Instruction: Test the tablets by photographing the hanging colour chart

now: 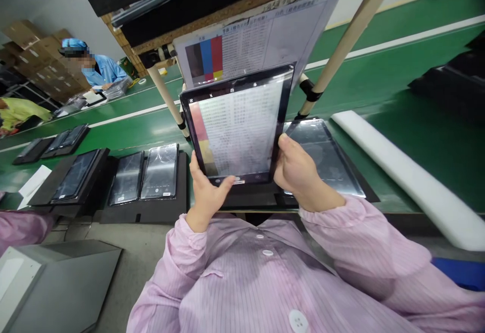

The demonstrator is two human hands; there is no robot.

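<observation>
A black-framed tablet (pixel 238 126) is held up in front of me, its lit screen showing a camera view of a printed page. My left hand (pixel 207 191) grips its lower left corner, with the thumb over the bottom bezel. At the lower right edge my right hand (pixel 297 171) is closed round the frame, thumb on the front. Behind the tablet a printed chart (pixel 257 40) with colour blocks and lines of text hangs from a raised stand (pixel 227 9). Another tablet (pixel 322 156) lies flat on dark foam beside my right hand.
Two tablets (pixel 159 171) rest on a dark foam pad to the left, with more tablets (pixel 78 174) beyond. A long white foam strip (pixel 409 176) lies on the green bench (pixel 379 131) at right. A co-worker (pixel 98 70) in blue sits far left. Wooden poles (pixel 348 40) support the stand.
</observation>
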